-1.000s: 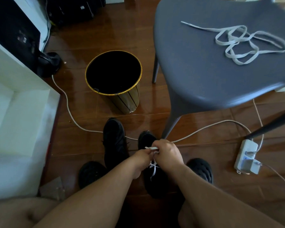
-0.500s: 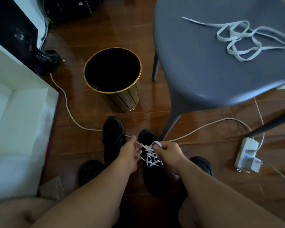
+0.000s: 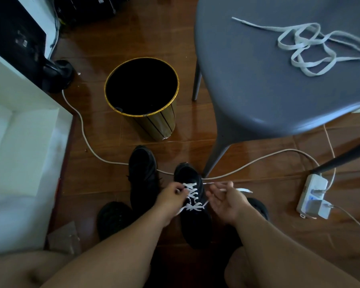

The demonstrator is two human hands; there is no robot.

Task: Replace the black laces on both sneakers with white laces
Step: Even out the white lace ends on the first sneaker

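I was abt halfway, I think. The right sneaker (image 3: pixel 192 206) sat at 6 o'clock on the floor w/ a white lace (image 3: pixel 192 197) crossed thru most holes; ends not tied yet. My left hand (image 3: pixel 170 197) pinched one lace end. My right hand (image 3: pixel 227 201) was mostly open, fingers loose, the other lace end lying across them. The left sneaker (image 3: pixel 142 175), just beside at 7 o'clock, looked all black; too dark to tell if it had a lace.

Count: 2 sneakers, 2 white laces. The spare lace (image 3: pixel 312 48) lay at 2 o'clock on the grey chair (image 3: pixel 247 80). 1 bin (image 3: pixel 142 96) at 12 o'clock.
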